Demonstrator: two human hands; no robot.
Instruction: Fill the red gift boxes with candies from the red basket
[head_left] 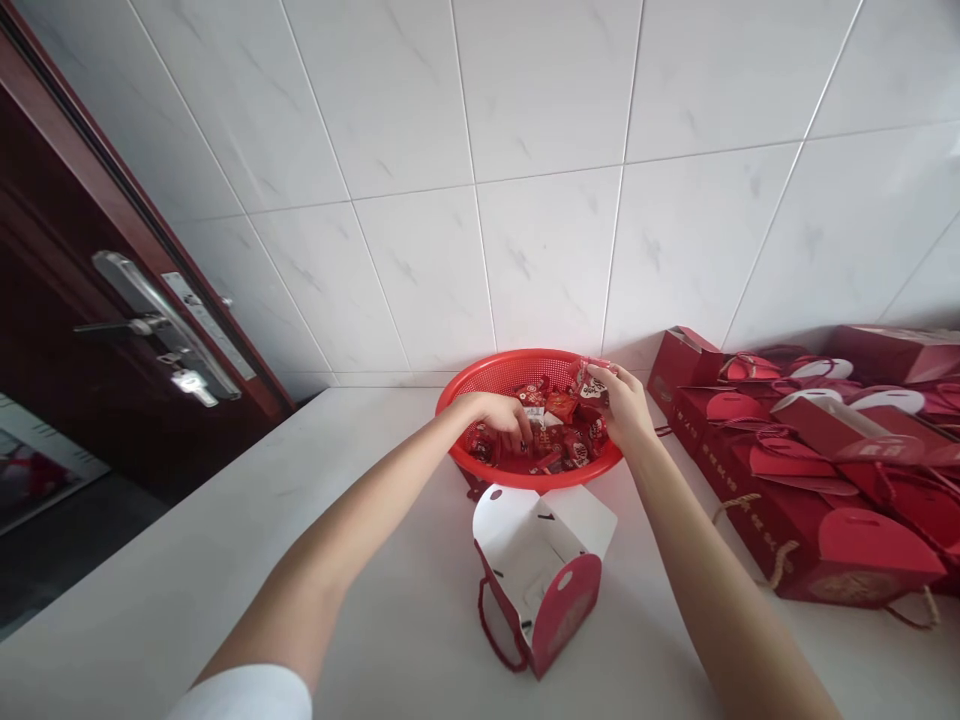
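A red plastic basket [491,375] stands against the tiled wall, holding red wrapped candies [551,440]. My left hand [504,415] reaches down inside it with bent fingers closed among the wrappers; what they grip, if anything, is hidden. At the basket's right rim, my right hand [624,402] pinches a red candy packet [592,385] with pale lettering. Just in front of the basket sits an open red gift box [568,610] with a white inside and a dark red cord handle. Its flaps are spread and no candies show in it.
Many red gift boxes [780,520] with cord handles are heaped on the right of the white tabletop [375,620]. White tiles [551,250] rise behind. To the left is a dark red door [67,230] with a metal handle and hanging keys [191,385].
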